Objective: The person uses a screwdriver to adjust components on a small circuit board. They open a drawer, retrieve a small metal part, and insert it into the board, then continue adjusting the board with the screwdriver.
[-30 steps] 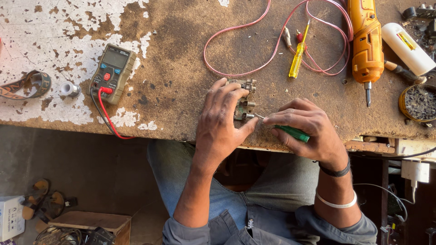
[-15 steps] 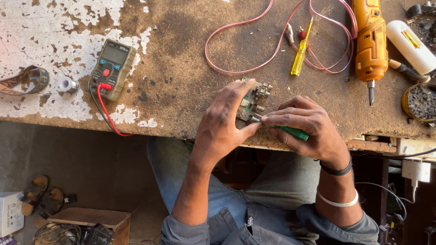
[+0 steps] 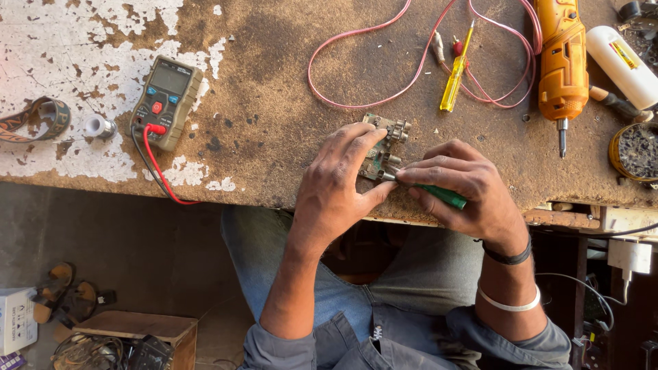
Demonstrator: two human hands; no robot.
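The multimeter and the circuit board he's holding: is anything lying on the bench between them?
In the head view, nothing lies between the multimeter and the circuit board, only bare, worn bench top.

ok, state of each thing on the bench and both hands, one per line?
left hand: pressing the circuit board onto the bench
right hand: gripping the green-handled screwdriver
circuit board: flat near the bench edge, partly covered
green-handled screwdriver: tip at the board
multimeter: lying face up, red lead plugged in
yellow screwdriver: lying unused
orange rotary tool: lying, bit toward the person
pink wire: loosely looped
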